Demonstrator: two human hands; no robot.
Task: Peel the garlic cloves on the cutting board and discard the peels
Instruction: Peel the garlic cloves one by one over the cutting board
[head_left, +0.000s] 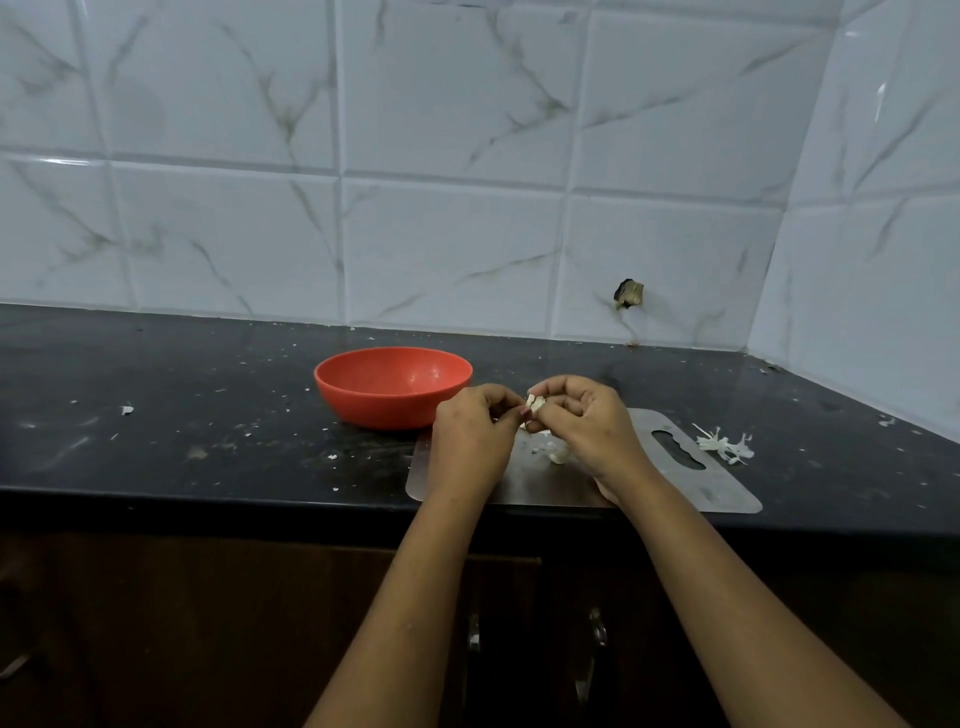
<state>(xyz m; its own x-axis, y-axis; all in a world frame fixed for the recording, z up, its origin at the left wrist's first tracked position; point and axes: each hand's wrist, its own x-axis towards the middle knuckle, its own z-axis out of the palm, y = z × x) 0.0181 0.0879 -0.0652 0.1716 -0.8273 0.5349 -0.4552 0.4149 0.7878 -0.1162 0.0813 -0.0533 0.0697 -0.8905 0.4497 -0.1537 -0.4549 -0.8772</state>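
Two bare forearms are seen, uncovered from the lower edge of the view up to the wrists: the left forearm (415, 597) and the right forearm (727, 597). The left hand (470, 441) and the right hand (587, 426) are likewise shown bare. One nail (525, 412) on the left hand is seen to be darker — a reddish tint — though it is too small for more to be told.

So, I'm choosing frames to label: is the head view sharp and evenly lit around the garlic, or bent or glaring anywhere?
Head view: dim, soft light; the garlic clove pinched between left hand and right hand is small and slightly soft; the wide lens bows the wall tiles; the cabinet is nearly black.
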